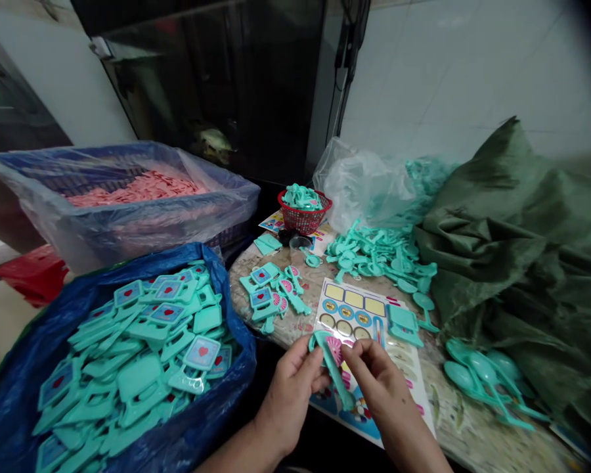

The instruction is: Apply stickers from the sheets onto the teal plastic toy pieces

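Note:
My left hand (295,378) pinches the round end of a teal plastic piece (335,374) above the table's near edge. A pink round sticker (333,348) shows at the piece's upper right, and the fingers of my right hand (377,374) are closed on that sticker's edge. Beneath both hands lies a sticker sheet (354,302) with yellow rectangles and rows of circles. On its right part rests a flat teal square piece (404,323). Left of the sheet are several teal pieces (270,289) with heart or pink stickers.
At the left stands a blue bag (239,368) of teal pieces, behind it a plastic-lined blue crate (217,200) of pink pieces. A red basket (303,219), a teal pile (374,253), teal spoon-like pieces (482,371) and green cloth (532,249) lie around the table (448,427).

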The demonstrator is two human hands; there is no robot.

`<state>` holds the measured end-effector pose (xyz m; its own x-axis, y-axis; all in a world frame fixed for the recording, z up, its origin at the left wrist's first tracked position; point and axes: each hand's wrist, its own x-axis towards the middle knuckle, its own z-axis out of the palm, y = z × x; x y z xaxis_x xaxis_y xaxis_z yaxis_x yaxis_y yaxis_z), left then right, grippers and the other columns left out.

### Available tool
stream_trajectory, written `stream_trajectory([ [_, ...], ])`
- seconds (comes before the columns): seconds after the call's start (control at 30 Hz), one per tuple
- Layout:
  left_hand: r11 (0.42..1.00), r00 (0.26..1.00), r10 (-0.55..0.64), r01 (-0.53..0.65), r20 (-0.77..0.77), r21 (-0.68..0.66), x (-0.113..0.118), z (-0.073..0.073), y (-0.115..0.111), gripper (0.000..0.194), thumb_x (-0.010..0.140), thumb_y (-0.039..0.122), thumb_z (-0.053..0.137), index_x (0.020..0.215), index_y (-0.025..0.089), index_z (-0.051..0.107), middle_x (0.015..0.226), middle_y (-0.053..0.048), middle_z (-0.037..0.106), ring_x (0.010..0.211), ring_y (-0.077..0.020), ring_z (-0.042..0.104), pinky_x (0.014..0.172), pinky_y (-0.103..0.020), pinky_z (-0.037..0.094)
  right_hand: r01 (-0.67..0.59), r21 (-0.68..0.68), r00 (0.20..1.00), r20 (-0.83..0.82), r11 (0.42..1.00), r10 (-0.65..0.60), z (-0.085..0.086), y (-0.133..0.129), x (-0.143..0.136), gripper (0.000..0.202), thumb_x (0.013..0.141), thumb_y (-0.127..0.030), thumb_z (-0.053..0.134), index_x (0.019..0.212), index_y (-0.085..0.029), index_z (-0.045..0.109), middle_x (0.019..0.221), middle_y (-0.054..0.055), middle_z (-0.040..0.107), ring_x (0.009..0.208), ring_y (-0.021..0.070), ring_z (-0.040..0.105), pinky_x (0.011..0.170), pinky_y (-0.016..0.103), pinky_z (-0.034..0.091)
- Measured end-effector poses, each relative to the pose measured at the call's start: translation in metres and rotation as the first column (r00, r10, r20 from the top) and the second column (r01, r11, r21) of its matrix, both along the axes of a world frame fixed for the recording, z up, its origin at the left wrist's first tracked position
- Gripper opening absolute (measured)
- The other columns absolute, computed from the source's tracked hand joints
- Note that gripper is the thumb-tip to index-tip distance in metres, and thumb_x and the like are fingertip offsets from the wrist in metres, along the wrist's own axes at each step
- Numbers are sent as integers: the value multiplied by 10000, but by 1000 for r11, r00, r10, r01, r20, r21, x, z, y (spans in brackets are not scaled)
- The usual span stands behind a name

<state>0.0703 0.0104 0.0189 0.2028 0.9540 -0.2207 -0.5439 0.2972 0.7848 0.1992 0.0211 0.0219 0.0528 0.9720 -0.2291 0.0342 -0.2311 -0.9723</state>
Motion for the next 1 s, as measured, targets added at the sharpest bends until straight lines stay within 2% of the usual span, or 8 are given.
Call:
stream_trajectory([
  [0.13, 999, 1000, -28, 28, -10, 34, 0, 1, -5, 322, 849, 336, 539, 1140, 207, 586, 1145, -76, 630, 1060, -239, 572, 894, -350, 462, 36, 41, 999, 39, 999, -37, 3, -2, -2, 381, 676, -556, 622, 677, -226, 430, 578, -53, 440, 504, 101, 370, 446, 216, 317],
  [0.3, 996, 999, -51, 52, -12, 66, 0, 4, -8, 328, 868, 315, 510, 1176, 218, 566, 1175, -73, 615, 1083, -242, 556, 899, -357, 461, 49, 100, 994, 96, 994, -59, -2, -6, -1, 349, 705, -526, 613, 711, -226, 436, 598, -55, 438, 530, 106, 379, 472, 219, 328],
  [0.6, 996, 998, -61, 61, -14, 61, -1, 3, -8, 326, 869, 300, 513, 1178, 211, 564, 1172, -75, 617, 1079, -243, 560, 903, -361, 464, 48, 111, 997, 62, 993, -55, -7, -5, 0, 327, 717, -497, 620, 728, -228, 434, 599, -59, 431, 524, 101, 362, 464, 213, 304],
  [0.83, 996, 997, -63, 66, -42, 67, -2, 6, -9, 339, 866, 311, 511, 1186, 209, 556, 1161, -70, 620, 1055, -230, 568, 877, -324, 468, 72, 126, 996, 48, 989, -78, -2, -9, -5, 340, 709, -505, 621, 731, -228, 426, 595, -58, 443, 544, 102, 393, 486, 204, 334],
  [0.9, 995, 996, -60, 65, -71, 70, -2, 7, -9, 346, 862, 324, 512, 1186, 210, 551, 1151, -67, 623, 1034, -225, 575, 850, -306, 475, 62, 155, 992, 101, 986, -78, -3, -9, -4, 338, 719, -517, 603, 735, -231, 424, 598, -56, 443, 546, 109, 406, 493, 214, 341],
  [1.0, 995, 982, -37, 54, -187, 86, -2, 5, -8, 321, 844, 357, 533, 1121, 203, 581, 1073, -55, 653, 944, -207, 601, 791, -275, 485, -34, 196, 937, 346, 980, -37, -9, -7, 1, 324, 754, -532, 558, 736, -235, 431, 600, -50, 440, 541, 120, 417, 507, 237, 333],
])
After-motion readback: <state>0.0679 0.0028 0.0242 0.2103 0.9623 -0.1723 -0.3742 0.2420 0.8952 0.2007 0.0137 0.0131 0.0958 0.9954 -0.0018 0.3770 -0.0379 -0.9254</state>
